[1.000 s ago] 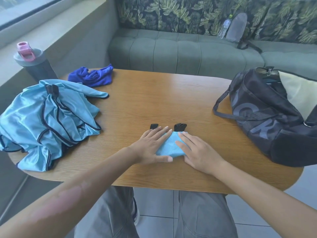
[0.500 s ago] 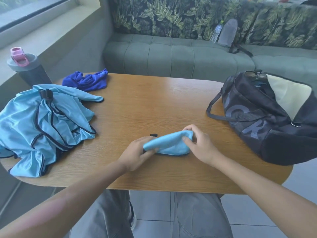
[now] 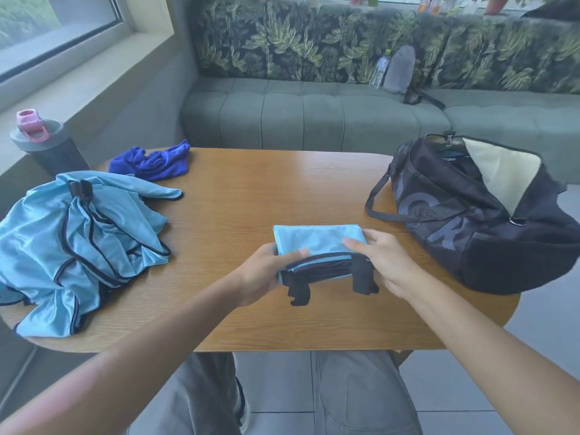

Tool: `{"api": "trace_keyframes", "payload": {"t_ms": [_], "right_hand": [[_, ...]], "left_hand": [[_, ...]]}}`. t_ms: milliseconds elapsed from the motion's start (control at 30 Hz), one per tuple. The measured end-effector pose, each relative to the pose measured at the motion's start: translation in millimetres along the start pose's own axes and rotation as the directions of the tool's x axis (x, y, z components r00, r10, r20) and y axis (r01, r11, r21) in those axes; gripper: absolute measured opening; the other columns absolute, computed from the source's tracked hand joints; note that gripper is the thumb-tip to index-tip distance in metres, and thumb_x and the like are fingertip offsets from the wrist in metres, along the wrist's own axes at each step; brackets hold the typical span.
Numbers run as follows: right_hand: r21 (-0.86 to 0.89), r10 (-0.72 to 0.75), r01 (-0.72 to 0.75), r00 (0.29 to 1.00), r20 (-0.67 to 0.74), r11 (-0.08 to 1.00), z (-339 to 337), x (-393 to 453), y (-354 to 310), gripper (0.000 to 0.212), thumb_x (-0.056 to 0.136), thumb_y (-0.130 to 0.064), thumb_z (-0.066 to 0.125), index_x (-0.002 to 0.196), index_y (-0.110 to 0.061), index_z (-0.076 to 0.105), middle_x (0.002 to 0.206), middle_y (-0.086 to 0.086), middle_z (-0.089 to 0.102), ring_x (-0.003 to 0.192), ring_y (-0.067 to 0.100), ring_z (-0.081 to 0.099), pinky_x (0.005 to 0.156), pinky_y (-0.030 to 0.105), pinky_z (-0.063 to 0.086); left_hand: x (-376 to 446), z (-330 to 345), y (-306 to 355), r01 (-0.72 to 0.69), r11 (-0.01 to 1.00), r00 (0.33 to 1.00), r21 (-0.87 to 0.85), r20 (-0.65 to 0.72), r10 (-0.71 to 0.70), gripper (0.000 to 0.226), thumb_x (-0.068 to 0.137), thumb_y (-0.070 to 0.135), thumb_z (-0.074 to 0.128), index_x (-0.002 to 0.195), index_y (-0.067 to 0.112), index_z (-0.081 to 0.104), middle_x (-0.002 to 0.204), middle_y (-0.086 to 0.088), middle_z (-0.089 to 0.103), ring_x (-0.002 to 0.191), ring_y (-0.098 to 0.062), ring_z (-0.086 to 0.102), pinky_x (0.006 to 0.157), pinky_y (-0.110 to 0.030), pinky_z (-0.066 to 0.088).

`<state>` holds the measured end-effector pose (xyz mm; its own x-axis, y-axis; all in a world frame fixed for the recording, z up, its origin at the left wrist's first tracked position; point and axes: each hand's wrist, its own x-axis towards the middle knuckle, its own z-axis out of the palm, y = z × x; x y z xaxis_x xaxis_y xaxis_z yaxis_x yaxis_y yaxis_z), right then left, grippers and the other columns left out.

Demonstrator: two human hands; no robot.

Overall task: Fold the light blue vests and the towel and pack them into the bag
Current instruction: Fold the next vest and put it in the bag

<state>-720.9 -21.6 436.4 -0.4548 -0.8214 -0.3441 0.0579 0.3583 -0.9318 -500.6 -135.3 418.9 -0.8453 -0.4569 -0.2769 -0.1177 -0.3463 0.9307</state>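
Nearest the camera, both forearms are reaching out over the front edge of the table [image 3: 282,189], and between them the folded vest [image 3: 317,243] is being held just above the wood, a compact light blue packet with its dark-trimmed edges and two black strap ends hanging toward the person. The left hand [image 3: 266,271] is gripping the packet's left end, thumb lying over the top and the other fingers curled underneath, where they are hidden. The right hand [image 3: 383,262] is holding the right end, its fingers pressed together and laid across the top surface; the thumb is out of sight below, so I am judging this a pinch and cannot confirm it. By my reading, this one vest is folded and ready to go in, and packing it is the step in hand. Farther out to the left, the pile of light blue vests [image 3: 75,243] is lying crumpled and unfolded, spilling toward the table's left rim, so most of the folding is still waiting. Beyond it, the dark blue towel [image 3: 153,161] is sitting bunched up near the far edge, also unfolded. To the right, the black bag [image 3: 477,221] is resting on the table with its top gaping open and a pale lining showing; whether anything is already inside cannot be told. A grey bottle [image 3: 44,142] with a pink lid is standing on the ledge beyond the table's far left.
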Motion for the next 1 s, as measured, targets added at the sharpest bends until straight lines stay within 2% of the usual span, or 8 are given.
{"api": "trace_keyframes", "payload": {"t_ms": [200, 300, 400, 567, 633, 767, 900, 1000], "right_hand": [[0.261, 0.226, -0.266, 0.959, 0.173, 0.928, -21, -30, -14, 0.047, 0.086, -0.049, 0.074, 0.118, -0.015, 0.073, 0.11, 0.004, 0.075, 0.091, 0.019, 0.069, 0.079, 0.035, 0.052], [0.583, 0.092, -0.161, 0.985, 0.147, 0.796, -31, -42, -16, 0.046, 0.095, -0.038, 0.066, 0.129, -0.007, 0.066, 0.125, 0.009, 0.07, 0.109, 0.024, 0.068, 0.098, 0.039, 0.05], [0.835, 0.003, -0.042, 0.999, 0.047, 0.549, -49, -55, -23, 0.058, 0.096, -0.038, 0.065, 0.139, 0.0, 0.056, 0.138, 0.017, 0.062, 0.126, 0.029, 0.061, 0.106, 0.041, 0.047], [0.896, -0.094, 0.19, 0.982, -0.166, 0.402, -66, -76, -35, 0.062, 0.094, -0.047, 0.066, 0.14, -0.007, 0.057, 0.136, 0.014, 0.064, 0.127, 0.031, 0.061, 0.115, 0.044, 0.04], [0.871, -0.113, 0.265, 0.964, -0.24, 0.415, -71, -80, -40, 0.059, 0.094, -0.048, 0.063, 0.138, -0.009, 0.06, 0.133, 0.014, 0.066, 0.125, 0.031, 0.062, 0.113, 0.046, 0.041], [0.805, -0.066, 0.291, 0.951, -0.301, 0.517, -90, -76, -48, 0.051, 0.096, -0.048, 0.06, 0.129, -0.01, 0.066, 0.125, 0.015, 0.071, 0.112, 0.031, 0.07, 0.099, 0.051, 0.052], [0.807, 0.078, 0.187, 0.958, -0.277, 0.56, -122, -62, -57, 0.068, 0.082, -0.052, 0.079, 0.131, -0.008, 0.064, 0.127, 0.02, 0.068, 0.113, 0.042, 0.067, 0.076, 0.05, 0.06], [0.772, 0.149, 0.158, 0.939, -0.311, 0.616, -150, -51, -67, 0.047, 0.087, -0.031, 0.077, 0.124, -0.006, 0.065, 0.114, 0.019, 0.072, 0.098, 0.041, 0.072, 0.077, 0.055, 0.06]], "left_hand": [[10, 31, 15, -0.081, 0.997, 0.996, -0.022, -0.033, 0.08, 0.024, 0.104, 0.015, 0.058, 0.123, 0.001, 0.062, 0.102, -0.025, 0.071, 0.083, -0.035, 0.067, 0.054, -0.031, 0.051], [20, 48, 25, -0.128, 0.991, 0.991, -0.029, -0.04, 0.127, 0.029, 0.104, 0.016, 0.059, 0.129, 0.001, 0.06, 0.106, -0.023, 0.072, 0.081, -0.03, 0.069, 0.057, -0.029, 0.053], [36, 67, 36, -0.177, 0.982, 0.984, -0.069, -0.049, 0.173, 0.036, 0.103, 0.018, 0.061, 0.137, 0.007, 0.056, 0.125, -0.021, 0.069, 0.109, -0.041, 0.068, 0.065, -0.031, 0.056], [66, 121, 57, -0.258, 0.965, 0.966, -0.055, -0.031, 0.256, 0.035, 0.103, 0.019, 0.062, 0.136, 0.01, 0.058, 0.122, -0.017, 0.071, 0.1, -0.034, 0.071, 0.07, -0.036, 0.056], [79, 147, 61, -0.289, 0.957, 0.956, -0.017, -0.057, 0.287, 0.032, 0.102, 0.021, 0.064, 0.133, 0.013, 0.061, 0.116, -0.013, 0.073, 0.09, -0.028, 0.071, 0.07, -0.039, 0.057], [103, 193, 57, -0.315, 0.948, 0.944, 0.045, -0.085, 0.318, 0.034, 0.096, 0.028, 0.071, 0.128, 0.019, 0.065, 0.117, -0.006, 0.075, 0.109, -0.031, 0.071, 0.096, -0.056, 0.056], [121, 222, 57, -0.348, 0.932, 0.928, 0.103, -0.1, 0.358, 0.028, 0.099, 0.023, 0.068, 0.127, 0.021, 0.064, 0.114, 0.001, 0.076, 0.105, -0.021, 0.073, 0.092, -0.046, 0.059], [133, 236, 62, -0.371, 0.914, 0.919, 0.165, -0.077, 0.387, 0.024, 0.099, 0.022, 0.067, 0.123, 0.026, 0.064, 0.111, 0.003, 0.076, 0.102, -0.019, 0.074, 0.088, -0.045, 0.06]]}}
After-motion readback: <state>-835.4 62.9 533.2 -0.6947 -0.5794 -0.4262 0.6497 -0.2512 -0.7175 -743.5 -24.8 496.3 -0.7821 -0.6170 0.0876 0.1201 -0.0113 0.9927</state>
